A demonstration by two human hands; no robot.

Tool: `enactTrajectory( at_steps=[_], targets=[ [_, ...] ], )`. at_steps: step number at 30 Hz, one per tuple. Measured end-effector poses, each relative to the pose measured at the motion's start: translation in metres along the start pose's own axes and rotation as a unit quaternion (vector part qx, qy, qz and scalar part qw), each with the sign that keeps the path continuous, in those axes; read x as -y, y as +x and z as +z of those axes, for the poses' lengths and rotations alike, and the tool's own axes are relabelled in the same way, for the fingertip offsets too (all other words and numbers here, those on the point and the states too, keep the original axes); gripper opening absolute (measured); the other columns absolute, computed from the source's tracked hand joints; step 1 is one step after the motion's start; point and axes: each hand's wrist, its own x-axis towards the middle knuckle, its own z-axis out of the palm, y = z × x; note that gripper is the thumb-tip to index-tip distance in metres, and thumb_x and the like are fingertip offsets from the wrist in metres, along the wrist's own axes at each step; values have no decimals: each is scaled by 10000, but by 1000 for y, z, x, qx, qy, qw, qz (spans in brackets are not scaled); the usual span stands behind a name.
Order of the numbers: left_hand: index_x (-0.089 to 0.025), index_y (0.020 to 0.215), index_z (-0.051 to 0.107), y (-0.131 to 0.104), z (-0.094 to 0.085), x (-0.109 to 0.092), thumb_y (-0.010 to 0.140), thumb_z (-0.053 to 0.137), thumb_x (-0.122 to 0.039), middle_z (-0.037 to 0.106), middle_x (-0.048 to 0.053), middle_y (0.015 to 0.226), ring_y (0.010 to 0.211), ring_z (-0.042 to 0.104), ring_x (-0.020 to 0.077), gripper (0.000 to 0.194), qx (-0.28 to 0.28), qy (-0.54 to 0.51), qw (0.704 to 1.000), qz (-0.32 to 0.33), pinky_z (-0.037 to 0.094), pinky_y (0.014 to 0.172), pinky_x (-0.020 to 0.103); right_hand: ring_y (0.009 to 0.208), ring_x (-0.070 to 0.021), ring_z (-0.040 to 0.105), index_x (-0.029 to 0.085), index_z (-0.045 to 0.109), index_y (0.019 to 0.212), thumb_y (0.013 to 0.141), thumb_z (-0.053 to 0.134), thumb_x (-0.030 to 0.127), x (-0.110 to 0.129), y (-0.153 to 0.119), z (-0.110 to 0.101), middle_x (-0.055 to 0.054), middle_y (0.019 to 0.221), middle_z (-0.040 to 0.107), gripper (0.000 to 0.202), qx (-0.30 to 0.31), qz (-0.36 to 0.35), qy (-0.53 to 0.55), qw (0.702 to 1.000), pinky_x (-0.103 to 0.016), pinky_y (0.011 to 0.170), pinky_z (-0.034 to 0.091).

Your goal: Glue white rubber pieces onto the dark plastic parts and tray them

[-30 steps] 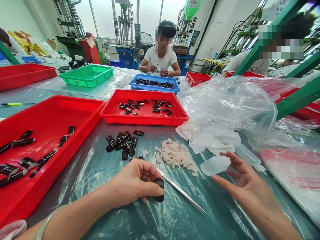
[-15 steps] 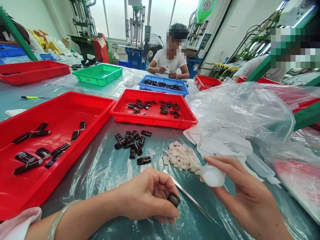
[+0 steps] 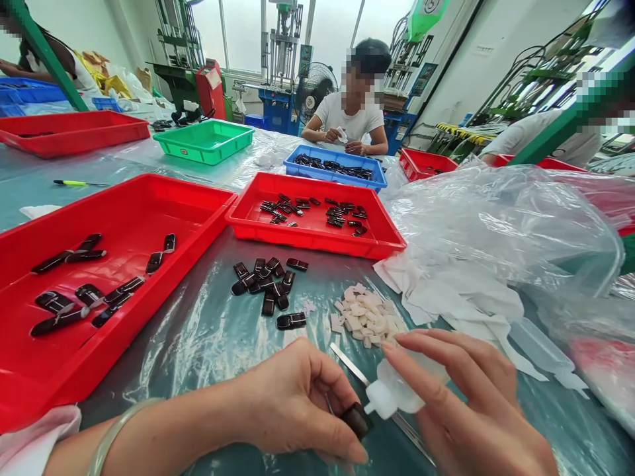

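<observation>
My left hand (image 3: 297,400) is closed around a small glossy black plastic piece (image 3: 357,420), gripped between thumb and fingers. My right hand (image 3: 476,403) holds a translucent white squeeze bottle (image 3: 404,387) tipped sideways, its nozzle right by the black piece; whether they touch I cannot tell. Metal tweezers (image 3: 348,362) lie on the plastic-covered table under the bottle. Beyond them is a heap of small cream-coloured pieces (image 3: 370,318). To its left lies a loose group of similar black pieces (image 3: 268,284), with one black piece (image 3: 291,320) apart, closer to me.
A large red tray (image 3: 198,211) at left and another red tray (image 3: 317,239) ahead hold black pieces. Behind are a blue tray (image 3: 327,174) and a green tray (image 3: 208,151). Crumpled clear plastic (image 3: 506,225) and white cloth (image 3: 446,297) lie right. A person (image 3: 354,112) sits opposite.
My right hand has turned the bottle, so its nozzle now points left at the black piece. The left hand has shifted slightly right with the piece. The whole view has moved a little.
</observation>
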Motion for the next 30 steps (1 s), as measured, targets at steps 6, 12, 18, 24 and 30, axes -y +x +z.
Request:
enactTrajectory(
  at_steps=[6, 12, 18, 24, 30],
  targets=[
    [-101, 660, 634, 0, 1, -1, 488, 825, -289, 625, -14, 565, 499, 570, 61, 318, -5, 22, 1000, -13, 457, 502, 145, 977, -215, 565, 285, 609, 1077, 817, 494, 44, 9, -1, 0, -49, 998, 645, 372, -21, 8, -2, 1000, -427, 879, 349],
    [-108, 672, 651, 3, -3, 2, 515, 812, -287, 618, -17, 557, 488, 555, 62, 287, 11, 49, 999, -3, 454, 499, 149, 947, -215, 584, 287, 620, 1030, 832, 471, 50, 15, -1, 2, -37, 976, 664, 342, -41, 46, 10, 998, -453, 897, 334],
    [-114, 682, 657, 2, -4, 5, 505, 820, -317, 624, -13, 568, 519, 580, 83, 315, 12, 42, 999, -5, 478, 529, 169, 965, -236, 573, 250, 604, 1085, 758, 484, -15, 3, -5, -1, -70, 1002, 651, 437, -3, -38, -18, 999, -443, 858, 344],
    [-113, 684, 654, 2, -4, 5, 519, 817, -312, 625, -14, 565, 518, 586, 78, 305, 18, 36, 999, -1, 483, 524, 159, 970, -243, 555, 252, 594, 1098, 745, 475, -15, -2, -9, 0, -75, 1002, 638, 458, 4, -52, -15, 999, -443, 838, 343],
    [-109, 690, 655, 0, -5, 5, 547, 801, -282, 623, -13, 567, 516, 587, 78, 268, 18, 40, 999, -1, 492, 529, 163, 991, -249, 542, 248, 588, 1108, 760, 466, 4, -1, -7, 0, -81, 1025, 624, 442, 19, -55, -6, 998, -459, 844, 338]
  ],
)
